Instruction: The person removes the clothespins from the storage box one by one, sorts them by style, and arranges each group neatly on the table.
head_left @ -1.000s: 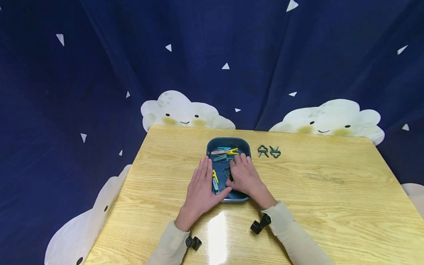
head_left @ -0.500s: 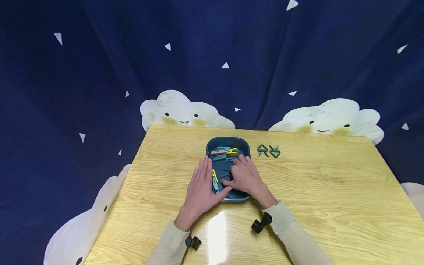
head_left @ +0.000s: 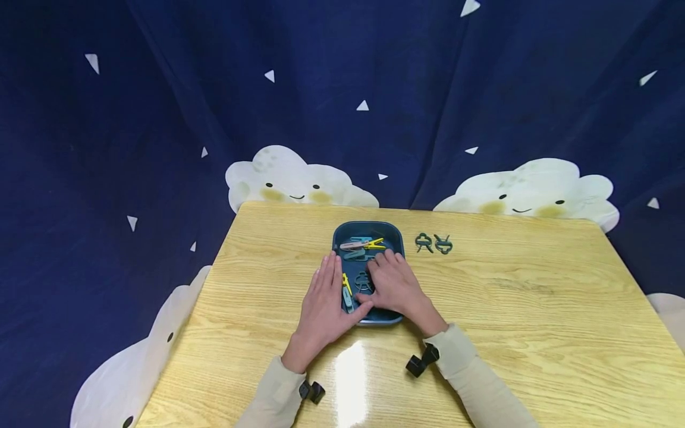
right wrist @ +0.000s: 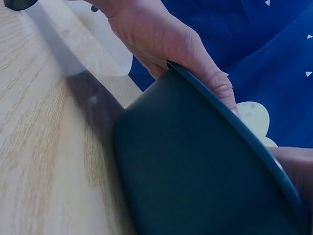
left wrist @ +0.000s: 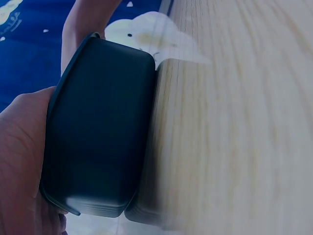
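Note:
A dark teal bin (head_left: 369, 226) stands on the table with several pegs inside. My left hand (head_left: 326, 309) rests along its left rim, fingers straight and thumb stretched over the near side. Reaching in over the right side, my right hand (head_left: 396, 284) has its fingers bent down; the fingertips are partly hidden. Between its thumb and index finger lies a dark green cloud-shaped clip (head_left: 363, 281); whether they grip it is unclear. A yellow peg (head_left: 346, 283) and a light blue peg (head_left: 348, 299) lie beside the left fingers. The wrist views show mostly the bin's outer wall (left wrist: 100, 122).
Farther back in the bin lie a pink peg (head_left: 353, 245), a yellow peg (head_left: 376, 243) and a teal peg (head_left: 354, 255). Two dark green cloud-shaped clips (head_left: 443, 244) lie on the wooden table (head_left: 514, 309) right of the bin. A dark blue curtain (head_left: 321, 119) hangs behind.
Over the last second the green clip in the bin has shifted slightly left and come more into sight. My right hand has followed a little leftward. The left hand keeps its place.

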Tool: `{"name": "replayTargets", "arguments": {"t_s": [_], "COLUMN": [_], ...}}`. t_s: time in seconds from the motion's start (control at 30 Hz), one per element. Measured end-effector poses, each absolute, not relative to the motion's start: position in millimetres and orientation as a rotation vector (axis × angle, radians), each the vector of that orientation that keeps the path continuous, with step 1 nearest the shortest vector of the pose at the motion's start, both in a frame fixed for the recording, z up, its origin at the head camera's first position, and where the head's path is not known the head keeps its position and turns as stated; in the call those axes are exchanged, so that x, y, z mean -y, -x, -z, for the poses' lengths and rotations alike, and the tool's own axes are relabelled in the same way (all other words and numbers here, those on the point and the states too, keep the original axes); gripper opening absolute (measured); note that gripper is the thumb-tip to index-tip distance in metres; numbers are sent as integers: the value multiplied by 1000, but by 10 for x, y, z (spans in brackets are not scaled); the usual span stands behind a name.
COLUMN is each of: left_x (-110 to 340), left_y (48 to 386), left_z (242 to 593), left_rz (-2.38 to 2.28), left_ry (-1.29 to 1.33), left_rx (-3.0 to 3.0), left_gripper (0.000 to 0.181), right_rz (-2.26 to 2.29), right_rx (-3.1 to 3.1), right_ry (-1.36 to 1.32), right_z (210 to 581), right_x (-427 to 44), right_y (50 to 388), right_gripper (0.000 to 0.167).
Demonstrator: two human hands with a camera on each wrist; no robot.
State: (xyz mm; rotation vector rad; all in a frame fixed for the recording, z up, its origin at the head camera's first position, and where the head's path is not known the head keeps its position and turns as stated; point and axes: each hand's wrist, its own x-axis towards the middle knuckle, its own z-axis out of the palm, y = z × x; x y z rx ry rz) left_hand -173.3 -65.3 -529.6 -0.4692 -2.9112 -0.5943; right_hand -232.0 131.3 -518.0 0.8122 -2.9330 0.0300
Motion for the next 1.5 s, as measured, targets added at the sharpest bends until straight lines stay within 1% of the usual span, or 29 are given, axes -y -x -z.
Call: {"name": "replayTargets", "arguments": {"t_s": [0.23,0.47,0.7,1.23,1.37,1.5], "left_x": [650,653,653,658,660,660], "left_y": [1729,1732,1730,1725,1734,1739], "left_z": [5279,5290,5290,5285,5293,5298], "left_rz": [602,599,604,607,613,620], "left_ry": [469,472,474,473,479,479], "left_rx": [2928,2924,2919,2911,2903,2904], "left_gripper": [120,119,119,118,118,119], "right_rz": [50,80,93,69,31,-30], "right_rx": [2934,2945,2967,2927,2934,2933], "right_ry": [-826,-805,-792,-819,-798,-753], "right_z": [5198,5189,5171,5183,5176,5185], "right_x": [-1311,-1283,-1269,-1286,-1284,-1288], "right_y": [2325,2315,2315,2317,2320,2326], "right_gripper": [78,82,72,67,67,70]}}
